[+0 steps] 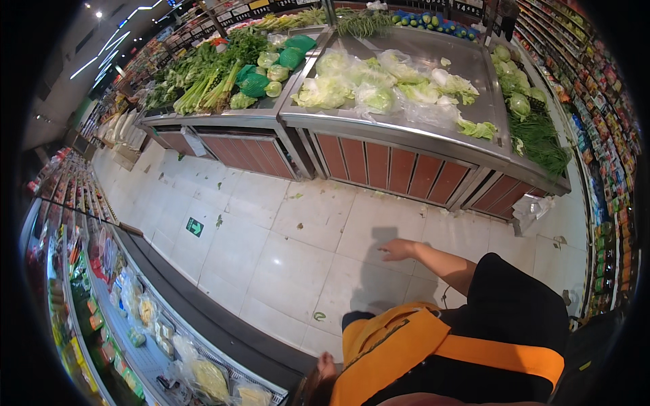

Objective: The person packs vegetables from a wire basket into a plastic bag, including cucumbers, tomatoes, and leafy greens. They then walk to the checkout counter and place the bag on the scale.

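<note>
My right hand (pixel 398 249) stretches out over the tiled floor (pixel 299 259) with its fingers apart and nothing in them. My left hand (pixel 326 365) hangs low beside my orange apron (pixel 388 345), near the edge of a chilled shelf (pixel 137 350); its fingers are partly hidden. On that shelf lie a bagged yellowish food (pixel 208 378) and a packed tray (pixel 165 335). Beyond my right hand stands a metal produce stand (pixel 325 112) bearing bagged lettuce (pixel 376 96) and loose leaves (pixel 477 128). Neither hand touches the produce.
Celery (pixel 208 94) and cabbages in green netting (pixel 254 85) fill the stand's left section. More cabbages (pixel 519 105) and thin greens (pixel 541 139) lie at its right end. A plastic bag (pixel 530 210) hangs low there. Stocked shelves (pixel 604 167) line the right; leaf scraps (pixel 219 221) dot the floor.
</note>
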`<action>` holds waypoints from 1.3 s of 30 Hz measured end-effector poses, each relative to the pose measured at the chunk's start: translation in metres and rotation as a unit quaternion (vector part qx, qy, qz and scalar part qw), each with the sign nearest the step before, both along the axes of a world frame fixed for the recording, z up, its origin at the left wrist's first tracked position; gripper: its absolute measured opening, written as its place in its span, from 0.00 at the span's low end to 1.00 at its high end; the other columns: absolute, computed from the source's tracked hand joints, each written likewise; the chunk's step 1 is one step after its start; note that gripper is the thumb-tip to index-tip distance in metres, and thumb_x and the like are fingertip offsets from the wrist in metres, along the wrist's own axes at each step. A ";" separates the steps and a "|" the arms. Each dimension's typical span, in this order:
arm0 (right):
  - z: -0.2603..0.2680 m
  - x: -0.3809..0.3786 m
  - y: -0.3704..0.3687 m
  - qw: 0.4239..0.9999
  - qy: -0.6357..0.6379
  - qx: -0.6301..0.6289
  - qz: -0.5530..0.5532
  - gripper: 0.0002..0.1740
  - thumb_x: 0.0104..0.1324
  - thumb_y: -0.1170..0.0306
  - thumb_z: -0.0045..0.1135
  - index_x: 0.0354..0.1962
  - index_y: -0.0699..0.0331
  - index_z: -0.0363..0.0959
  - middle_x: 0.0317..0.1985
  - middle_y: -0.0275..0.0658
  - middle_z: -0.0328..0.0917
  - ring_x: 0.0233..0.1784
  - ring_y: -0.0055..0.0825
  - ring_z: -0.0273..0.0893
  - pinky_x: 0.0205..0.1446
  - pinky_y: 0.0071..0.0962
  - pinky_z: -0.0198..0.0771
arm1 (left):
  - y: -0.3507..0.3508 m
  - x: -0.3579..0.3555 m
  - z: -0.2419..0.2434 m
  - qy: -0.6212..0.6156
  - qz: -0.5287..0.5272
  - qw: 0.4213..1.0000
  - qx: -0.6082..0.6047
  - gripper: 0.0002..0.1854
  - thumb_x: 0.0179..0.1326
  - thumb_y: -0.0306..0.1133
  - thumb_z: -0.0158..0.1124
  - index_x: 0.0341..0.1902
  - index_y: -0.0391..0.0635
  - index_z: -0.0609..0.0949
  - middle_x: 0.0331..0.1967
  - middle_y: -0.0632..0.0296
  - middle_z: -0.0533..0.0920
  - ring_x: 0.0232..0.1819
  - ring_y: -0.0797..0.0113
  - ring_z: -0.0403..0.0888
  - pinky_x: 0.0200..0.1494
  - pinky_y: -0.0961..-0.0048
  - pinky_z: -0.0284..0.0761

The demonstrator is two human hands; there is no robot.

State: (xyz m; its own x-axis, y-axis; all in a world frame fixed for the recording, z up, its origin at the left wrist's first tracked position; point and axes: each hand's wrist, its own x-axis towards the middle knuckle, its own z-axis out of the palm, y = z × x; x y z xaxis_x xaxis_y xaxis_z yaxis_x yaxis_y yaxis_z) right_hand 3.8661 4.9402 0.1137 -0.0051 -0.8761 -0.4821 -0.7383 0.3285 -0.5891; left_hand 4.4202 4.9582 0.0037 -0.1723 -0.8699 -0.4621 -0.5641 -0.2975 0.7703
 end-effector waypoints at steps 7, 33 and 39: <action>0.013 -0.074 -0.107 0.988 -0.009 -0.086 -0.129 0.32 0.66 0.56 0.55 0.63 0.64 0.65 0.58 0.50 0.74 0.60 0.48 0.72 0.63 0.40 0.67 | -0.254 -0.080 0.039 0.005 -0.009 1.000 0.001 0.18 0.66 0.35 0.59 0.55 0.36 0.79 0.40 0.57 0.83 0.42 0.69 0.79 0.47 0.73 0.75; 0.049 -0.605 -0.172 0.645 0.309 -0.043 -0.697 0.63 0.43 0.47 0.76 0.67 0.71 0.50 0.56 0.58 0.72 0.63 0.47 0.69 0.65 0.41 0.65 | -0.488 -0.863 0.224 0.109 -0.534 0.803 -0.241 0.46 0.47 0.36 0.76 0.71 0.46 0.63 0.69 0.44 0.61 0.67 0.49 0.65 0.65 0.57 0.65; 0.024 -0.621 -0.175 0.731 0.215 0.010 -0.648 0.47 0.47 0.55 0.73 0.62 0.63 0.62 0.45 0.53 0.80 0.50 0.48 0.79 0.54 0.40 0.73 | -0.461 -0.952 0.174 0.074 -0.384 0.897 -0.205 0.62 0.42 0.39 0.81 0.75 0.42 0.48 0.71 0.37 0.53 0.70 0.45 0.60 0.68 0.54 0.63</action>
